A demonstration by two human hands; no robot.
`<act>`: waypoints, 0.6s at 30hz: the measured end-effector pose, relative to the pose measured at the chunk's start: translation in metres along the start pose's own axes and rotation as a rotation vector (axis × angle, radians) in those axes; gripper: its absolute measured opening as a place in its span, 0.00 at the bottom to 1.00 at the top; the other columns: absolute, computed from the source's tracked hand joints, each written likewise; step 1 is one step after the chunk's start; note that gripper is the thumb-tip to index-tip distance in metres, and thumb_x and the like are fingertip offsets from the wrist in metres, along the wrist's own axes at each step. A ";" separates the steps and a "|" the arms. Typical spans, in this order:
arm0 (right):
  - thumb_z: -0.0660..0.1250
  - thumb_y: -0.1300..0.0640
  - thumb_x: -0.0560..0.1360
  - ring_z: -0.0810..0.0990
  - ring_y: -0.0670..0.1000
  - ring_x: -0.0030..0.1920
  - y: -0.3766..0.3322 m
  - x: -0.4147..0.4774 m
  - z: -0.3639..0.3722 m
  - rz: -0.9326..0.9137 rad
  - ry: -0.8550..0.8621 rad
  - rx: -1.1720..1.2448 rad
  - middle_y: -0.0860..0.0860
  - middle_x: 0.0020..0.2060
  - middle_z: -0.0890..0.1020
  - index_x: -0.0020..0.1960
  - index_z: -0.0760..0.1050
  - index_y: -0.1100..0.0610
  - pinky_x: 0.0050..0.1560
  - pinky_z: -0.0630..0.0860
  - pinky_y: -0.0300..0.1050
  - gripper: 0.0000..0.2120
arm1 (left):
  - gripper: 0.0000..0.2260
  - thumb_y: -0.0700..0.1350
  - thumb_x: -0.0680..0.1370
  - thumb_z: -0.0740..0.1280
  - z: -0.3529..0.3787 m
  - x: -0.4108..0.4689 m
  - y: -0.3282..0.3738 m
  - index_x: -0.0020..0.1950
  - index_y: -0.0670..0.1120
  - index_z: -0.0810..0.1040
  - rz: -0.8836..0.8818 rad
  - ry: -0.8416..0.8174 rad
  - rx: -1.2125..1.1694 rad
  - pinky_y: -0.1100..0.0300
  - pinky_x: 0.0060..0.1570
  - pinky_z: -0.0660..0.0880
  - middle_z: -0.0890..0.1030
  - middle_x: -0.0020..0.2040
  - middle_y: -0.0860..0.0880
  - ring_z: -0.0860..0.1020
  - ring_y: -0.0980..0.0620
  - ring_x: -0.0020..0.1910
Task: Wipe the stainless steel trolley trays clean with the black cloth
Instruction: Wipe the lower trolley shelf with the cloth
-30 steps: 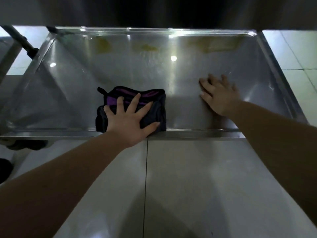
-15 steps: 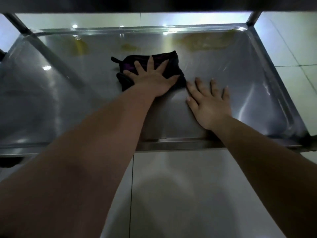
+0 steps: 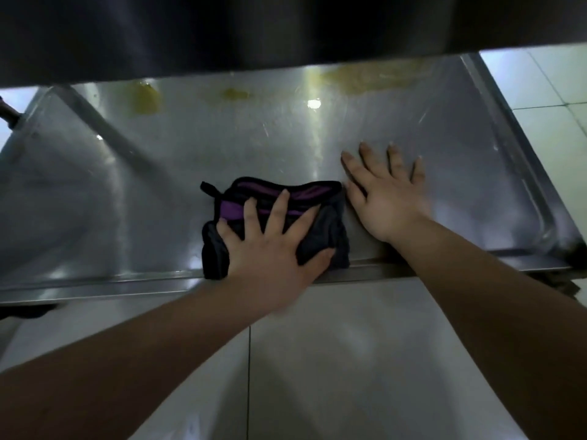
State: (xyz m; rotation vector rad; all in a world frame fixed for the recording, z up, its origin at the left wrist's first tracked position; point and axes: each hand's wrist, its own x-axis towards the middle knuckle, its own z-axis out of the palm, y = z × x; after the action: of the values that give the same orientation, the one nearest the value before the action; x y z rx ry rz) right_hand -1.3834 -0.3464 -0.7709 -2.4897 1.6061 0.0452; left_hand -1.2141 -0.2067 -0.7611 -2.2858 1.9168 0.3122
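Note:
A stainless steel trolley tray (image 3: 95, 198) fills the middle of the view, with yellowish stains (image 3: 144, 100) along its far side. A folded black cloth with purple edging (image 3: 330, 223) lies near the tray's front rim. My left hand (image 3: 273, 246) presses flat on the cloth with fingers spread. Just to the right of the cloth, my right hand (image 3: 386, 198) rests flat on the bare steel, fingers straight and spread.
The dark underside of an upper shelf (image 3: 254, 30) hangs over the far part of the tray. Pale floor tiles (image 3: 349, 360) lie below and to the right. A trolley post and dark handle end (image 3: 9, 114) stand at the far left.
My left hand has dragged the cloth from the tray's far middle back to the front rim. My right hand stays flat on the steel beside it. The view has tilted down.

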 end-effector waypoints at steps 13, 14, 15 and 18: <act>0.43 0.40 0.83 0.43 0.58 0.79 0.001 0.002 -0.012 -0.043 -0.005 0.051 0.44 0.80 0.47 0.79 0.45 0.39 0.75 0.42 0.66 0.25 | 0.36 0.76 0.72 0.46 -0.058 0.163 -0.016 0.77 0.66 0.44 -0.167 -0.010 -0.149 0.24 0.65 0.37 0.42 0.81 0.52 0.39 0.33 0.77; 0.46 0.42 0.83 0.45 0.58 0.79 0.009 0.003 -0.017 -0.043 0.038 0.102 0.46 0.80 0.49 0.79 0.47 0.41 0.75 0.44 0.65 0.25 | 0.36 0.76 0.72 0.46 -0.057 0.161 -0.017 0.77 0.67 0.44 -0.165 -0.002 -0.142 0.25 0.65 0.38 0.43 0.81 0.53 0.39 0.33 0.77; 0.48 0.44 0.83 0.47 0.57 0.79 0.021 0.006 -0.021 -0.011 0.091 0.153 0.47 0.80 0.51 0.79 0.50 0.42 0.75 0.45 0.64 0.25 | 0.36 0.77 0.72 0.46 -0.056 0.159 -0.017 0.77 0.67 0.44 -0.163 0.005 -0.137 0.25 0.66 0.38 0.43 0.81 0.53 0.40 0.34 0.77; 0.51 0.47 0.83 0.47 0.56 0.79 0.074 0.008 -0.029 0.181 0.126 0.202 0.48 0.79 0.53 0.79 0.54 0.45 0.75 0.44 0.63 0.24 | 0.36 0.77 0.71 0.45 -0.054 0.155 -0.014 0.77 0.67 0.44 -0.178 0.002 -0.122 0.25 0.66 0.39 0.43 0.81 0.53 0.40 0.34 0.77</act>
State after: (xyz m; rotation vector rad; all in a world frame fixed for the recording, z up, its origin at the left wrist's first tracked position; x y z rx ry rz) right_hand -1.4486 -0.3882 -0.7529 -2.2305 1.7837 -0.2425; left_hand -1.1709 -0.3651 -0.7475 -2.5137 1.7226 0.4148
